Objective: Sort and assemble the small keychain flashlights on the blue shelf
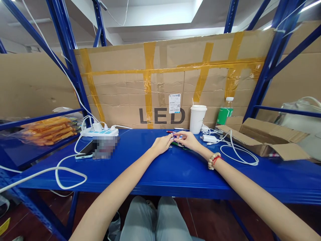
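Note:
Both hands meet over a small group of pens (181, 129) at the back middle of the blue shelf. My left hand (162, 144) has its fingers drawn together at the left side of the pens; what lies in them is too small to make out. From the right, my right hand (190, 140) bends its fingers and thumb down in a pinch close to the left fingertips. Its grip is also unclear. A green pen-like piece (179, 145) shows beneath the right hand, and the hands partly cover the other pens.
Behind the hands stands a taped cardboard sheet (120, 93). A white cup (198, 118), green-labelled bottle (225, 112), white cables (238, 157) and open carton (271, 137) are on the right. At left are a power strip (105, 133), phone (86, 149) and looping cable (57, 177).

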{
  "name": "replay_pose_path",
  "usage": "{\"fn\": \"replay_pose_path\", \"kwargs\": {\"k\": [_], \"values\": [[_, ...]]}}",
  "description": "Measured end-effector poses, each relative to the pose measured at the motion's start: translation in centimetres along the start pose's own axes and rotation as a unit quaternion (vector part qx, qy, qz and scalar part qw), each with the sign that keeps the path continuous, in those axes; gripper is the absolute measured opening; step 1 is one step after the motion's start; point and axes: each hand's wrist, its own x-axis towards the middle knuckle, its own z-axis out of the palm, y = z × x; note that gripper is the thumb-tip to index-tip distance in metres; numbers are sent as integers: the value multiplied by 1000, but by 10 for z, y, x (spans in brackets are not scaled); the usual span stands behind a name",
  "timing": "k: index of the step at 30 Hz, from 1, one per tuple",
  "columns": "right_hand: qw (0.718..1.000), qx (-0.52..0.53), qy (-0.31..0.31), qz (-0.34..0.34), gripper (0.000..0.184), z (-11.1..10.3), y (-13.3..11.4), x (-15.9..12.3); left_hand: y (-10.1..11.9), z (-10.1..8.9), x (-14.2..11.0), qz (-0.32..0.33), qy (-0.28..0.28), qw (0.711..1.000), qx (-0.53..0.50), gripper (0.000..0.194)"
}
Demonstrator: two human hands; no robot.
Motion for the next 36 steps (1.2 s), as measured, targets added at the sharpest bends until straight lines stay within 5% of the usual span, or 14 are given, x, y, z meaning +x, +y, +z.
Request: {"fn": "replay_pose_path", "kwargs": {"k": [7,14,24,36], "values": [[982,-191,-8,1,34,-2,-15,-4,-1,-1,2,-137,22,990,-22,27],[957,-233,-98,-143,20,8,-18,-6,-9,1,2,-244,48,964,-97,27],[970,-125,-153,-143,19,17,-9,-1,-6,1,-2,-179,17,982,-52,32],[978,-181,-71,-75,8,13,-25,-3,-6,6,2,-154,36,983,-91,18]]}}
